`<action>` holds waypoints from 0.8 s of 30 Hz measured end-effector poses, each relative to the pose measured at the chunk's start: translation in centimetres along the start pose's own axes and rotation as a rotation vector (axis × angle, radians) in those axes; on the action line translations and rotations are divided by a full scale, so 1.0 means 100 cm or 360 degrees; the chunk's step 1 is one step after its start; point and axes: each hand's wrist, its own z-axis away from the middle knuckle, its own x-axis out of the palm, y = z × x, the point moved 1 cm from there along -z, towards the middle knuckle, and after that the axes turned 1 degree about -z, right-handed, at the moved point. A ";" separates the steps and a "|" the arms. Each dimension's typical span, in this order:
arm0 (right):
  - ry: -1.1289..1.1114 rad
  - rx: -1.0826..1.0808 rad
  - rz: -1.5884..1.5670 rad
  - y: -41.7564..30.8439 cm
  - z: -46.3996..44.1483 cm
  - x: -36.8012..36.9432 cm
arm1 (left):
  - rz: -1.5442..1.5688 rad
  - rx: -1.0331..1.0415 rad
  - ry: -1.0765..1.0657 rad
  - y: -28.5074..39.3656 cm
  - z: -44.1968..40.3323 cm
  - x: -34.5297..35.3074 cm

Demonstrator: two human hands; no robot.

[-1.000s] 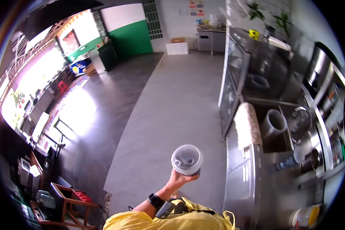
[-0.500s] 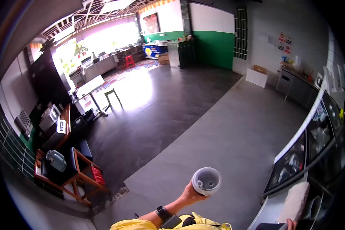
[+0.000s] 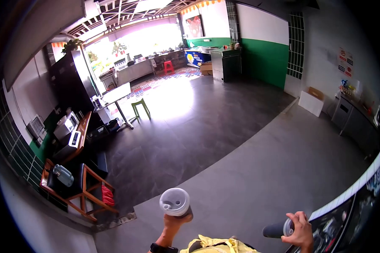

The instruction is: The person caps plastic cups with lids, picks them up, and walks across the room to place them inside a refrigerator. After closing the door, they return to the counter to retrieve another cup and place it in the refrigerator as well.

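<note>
My left hand (image 3: pixel 178 220) is closed around a round cup (image 3: pixel 175 202) with a wide pale rim and a darker lower side. It is tilted so its top faces me, and two small round shapes show within the rim. At the lower right, my right hand (image 3: pixel 300 232) grips a dark cylindrical cup (image 3: pixel 274 230) lying sideways, with the fingers around its pale, clear-looking end. The two cups are well apart, both held above the grey floor (image 3: pixel 240 189).
A wooden chair (image 3: pixel 85 179) at the left bears a grey-blue jug (image 3: pixel 63 175). Beyond are a green stool (image 3: pixel 141 109), a white table (image 3: pixel 116 93) and a red stool (image 3: pixel 168 66). Dark-framed glass panels (image 3: pixel 334 227) stand close at the right.
My view has turned left. My left hand with its cup now appears further left. My right hand has come from the lower right edge into full view with the dark cup.
</note>
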 end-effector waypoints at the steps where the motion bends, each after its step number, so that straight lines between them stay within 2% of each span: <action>1: -0.0082 0.0007 -0.0009 0.011 -0.032 -0.007 | 0.0128 0.0064 0.0035 -0.006 -0.014 0.013; 3: -0.0268 0.0035 -0.0009 0.030 -0.090 -0.020 | 0.0086 0.0040 0.0125 0.002 -0.039 0.038; 7: -0.0172 -0.0109 0.0119 0.061 -0.191 -0.030 | 0.0138 0.0034 0.0264 0.002 -0.090 0.089; 10: -0.0074 -0.0159 0.0127 0.082 -0.255 -0.033 | 0.0005 -0.0088 0.0203 -0.001 -0.141 0.127; 12: -0.0081 -0.0179 0.0067 0.089 -0.296 -0.036 | 0.0165 -0.0113 0.0198 -0.016 -0.180 0.155; 15: -0.0005 -0.0022 -0.0018 0.110 -0.338 -0.049 | 0.0210 -0.0044 0.0033 -0.053 -0.249 0.204; 17: -0.0065 0.0247 0.0020 0.123 -0.361 -0.065 | 0.0009 0.0071 -0.0089 -0.102 -0.306 0.234; 21: 0.0017 0.0543 0.0020 0.174 -0.416 -0.082 | 0.0162 0.0132 -0.0577 -0.100 -0.420 0.355; 24: 0.0135 0.0715 -0.0001 0.212 -0.442 -0.091 | -0.0178 0.0342 -0.0788 -0.084 -0.475 0.445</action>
